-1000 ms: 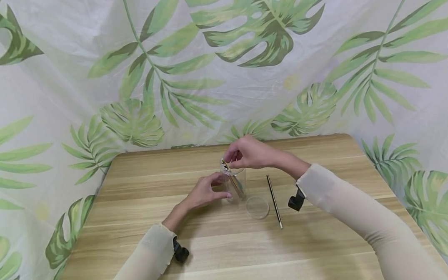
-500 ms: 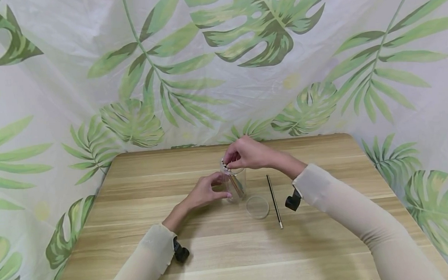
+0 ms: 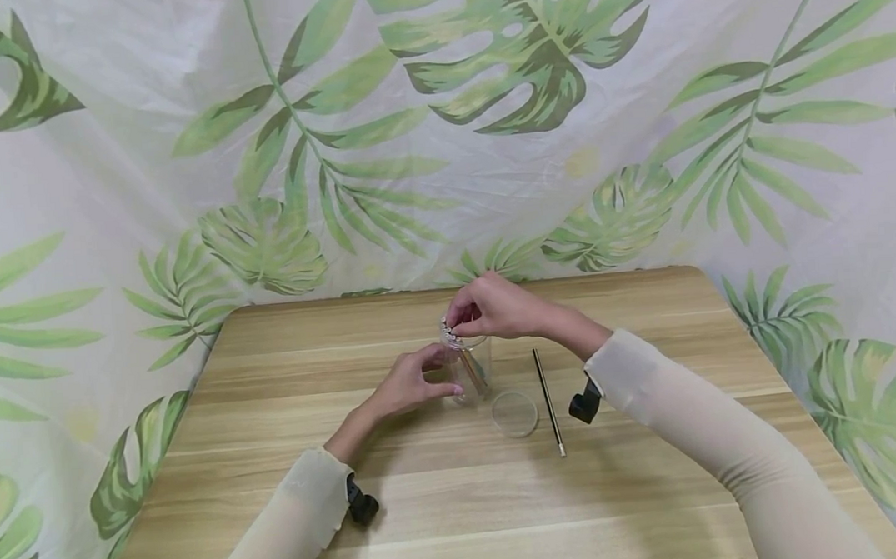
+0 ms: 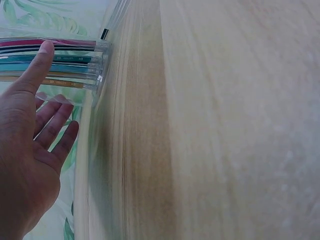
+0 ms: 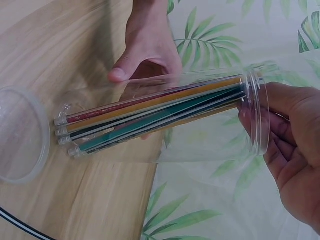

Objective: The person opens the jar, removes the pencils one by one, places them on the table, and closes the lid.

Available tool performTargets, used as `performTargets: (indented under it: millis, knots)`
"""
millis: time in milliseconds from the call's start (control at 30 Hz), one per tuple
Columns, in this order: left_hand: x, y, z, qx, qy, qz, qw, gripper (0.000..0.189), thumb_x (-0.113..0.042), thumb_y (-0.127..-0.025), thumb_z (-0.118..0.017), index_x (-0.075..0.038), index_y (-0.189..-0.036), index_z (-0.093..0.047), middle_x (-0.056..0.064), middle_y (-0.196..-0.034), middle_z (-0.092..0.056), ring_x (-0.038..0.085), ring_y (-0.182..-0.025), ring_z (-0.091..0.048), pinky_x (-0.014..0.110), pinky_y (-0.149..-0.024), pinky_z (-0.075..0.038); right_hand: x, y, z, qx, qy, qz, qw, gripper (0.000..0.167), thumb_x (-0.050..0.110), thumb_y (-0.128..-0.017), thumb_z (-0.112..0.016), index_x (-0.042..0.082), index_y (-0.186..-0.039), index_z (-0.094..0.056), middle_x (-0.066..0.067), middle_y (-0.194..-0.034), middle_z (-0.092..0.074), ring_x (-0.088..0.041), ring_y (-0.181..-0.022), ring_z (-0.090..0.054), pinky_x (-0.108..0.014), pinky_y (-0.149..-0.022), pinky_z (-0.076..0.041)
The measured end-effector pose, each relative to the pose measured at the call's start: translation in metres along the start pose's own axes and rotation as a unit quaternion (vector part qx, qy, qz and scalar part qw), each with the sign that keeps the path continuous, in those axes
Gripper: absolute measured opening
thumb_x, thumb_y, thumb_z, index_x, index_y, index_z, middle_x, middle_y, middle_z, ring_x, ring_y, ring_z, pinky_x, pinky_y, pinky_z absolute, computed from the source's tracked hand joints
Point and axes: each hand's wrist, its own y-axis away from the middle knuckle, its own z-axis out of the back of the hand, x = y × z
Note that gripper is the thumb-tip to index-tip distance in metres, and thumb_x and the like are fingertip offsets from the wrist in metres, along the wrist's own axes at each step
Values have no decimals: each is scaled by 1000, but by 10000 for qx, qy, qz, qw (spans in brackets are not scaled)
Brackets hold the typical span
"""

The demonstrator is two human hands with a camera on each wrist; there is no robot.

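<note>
A clear plastic jar [image 3: 485, 355] stands on the table with several coloured pencils [image 5: 160, 111] leaning inside it. My left hand [image 3: 407, 383] holds the jar's side, thumb and fingers curved around it; in the left wrist view the thumb lies across the wall. At the mouth, my right hand [image 3: 498, 306] has its fingertips bent over the rim, pinching the upper end of a pencil; the fingers partly hide which one. Red, orange, green and dark pencils show through the wall in the right wrist view, their eraser ends at the bottom.
A round clear lid [image 3: 515, 414] lies flat just in front of the jar. To its right is a loose black pencil [image 3: 549, 404] on the wooden table [image 3: 428, 505]. A leaf-patterned cloth [image 3: 383, 165] hangs behind the table's back edge.
My right hand and forearm have shifted slightly left, and the pencil under its fingertips sits lower in the jar's mouth. The left hand, jar, lid and loose pencil have stayed in place.
</note>
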Motion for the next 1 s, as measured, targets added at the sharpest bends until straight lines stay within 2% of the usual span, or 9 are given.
performTargets:
  millis: [300,500,767,1000]
  knots:
    - [-3,1,-3,-35,124,10,9999,61,-9,-80,-94,-3,-134,-67,14,-129,-73,33,-124,-68,50,-109,-55,1,3,2,-77,-237,-213,9995,4,8,-96,-77,7,-98,-80,0,-91,-79,-7,-81,-72,-25,-76,-63]
    - [-3,1,-1,19,127,-22,9999,60,-10,-81,-94,-4,-134,-67,13,-129,-73,32,-124,-69,50,-109,-55,3,6,1,-276,-567,-371,9973,5,6,-97,-76,6,-100,-79,0,-91,-79,-10,-83,-74,-34,-79,-65]
    - [-1,0,0,88,-4,-16,10000,60,-20,-83,-94,-8,-135,-67,8,-130,-74,27,-123,-69,44,-109,-55,0,9,0,-732,-808,-197,9938,5,3,-96,-75,4,-100,-78,-4,-90,-79,-10,-81,-74,-30,-76,-65]
    - [-2,1,2,111,-2,7,9999,61,-18,-83,-94,-7,-136,-66,9,-131,-73,27,-124,-69,43,-110,-55,0,12,-3,-1049,-1097,-251,9881,7,0,-95,-74,1,-102,-75,-6,-93,-80,-15,-84,-76,-29,-79,-65]
